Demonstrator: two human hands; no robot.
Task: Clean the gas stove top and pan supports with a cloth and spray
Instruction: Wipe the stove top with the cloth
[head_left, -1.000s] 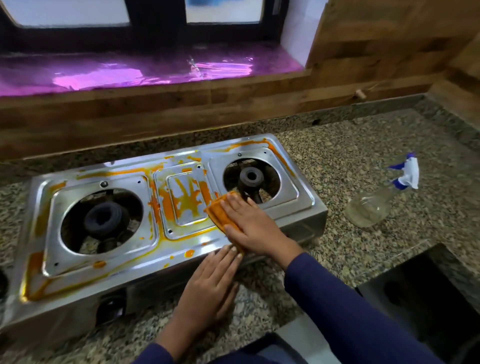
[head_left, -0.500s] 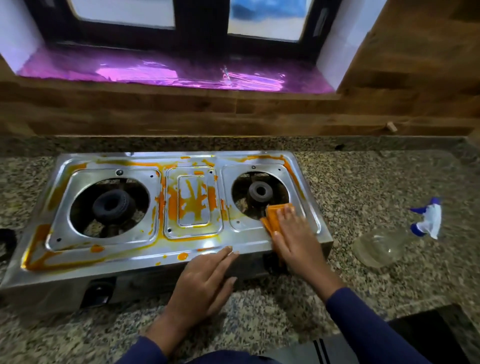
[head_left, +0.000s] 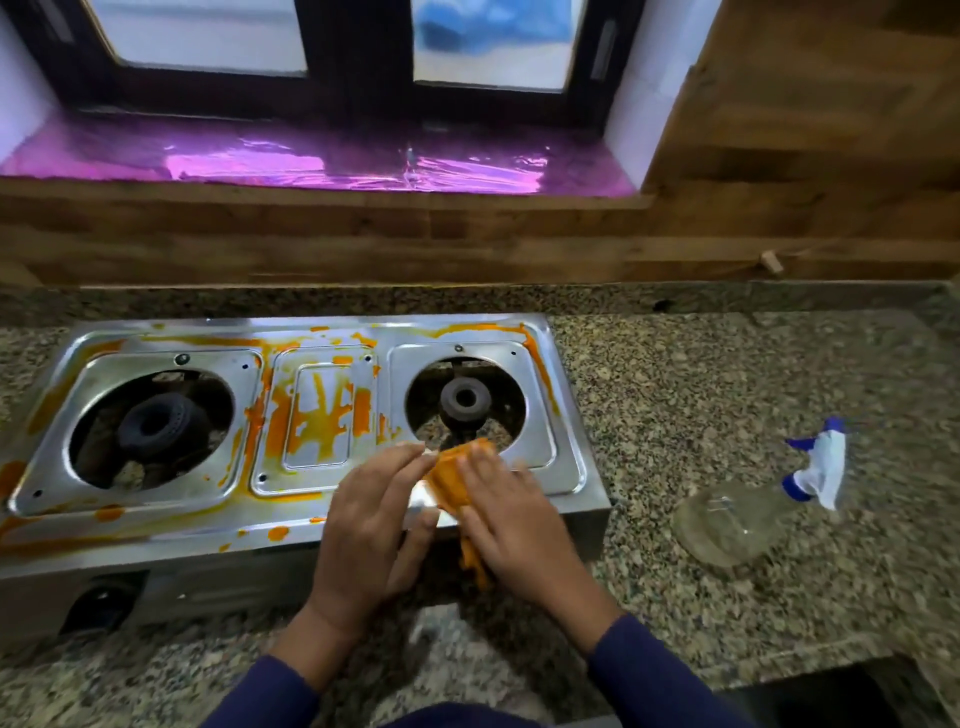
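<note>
- Two hands at the cloth (head_left: 451, 480): right hand (head_left: 519, 519) fingers flat on it, left hand (head_left: 371, 525) fingers straight, touching its nine-o'clock edge.
- I see the orange spill (head_left: 322, 415) lying at ten o'clock of it.

Left hand (head_left: 371, 525), right hand (head_left: 511, 512) adjacent, fingers (head_left: 392, 465) straight.

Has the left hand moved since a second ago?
Yes. The left hand went from the front edge of the stove rightward and back, to the cloth by the right burner.
</note>
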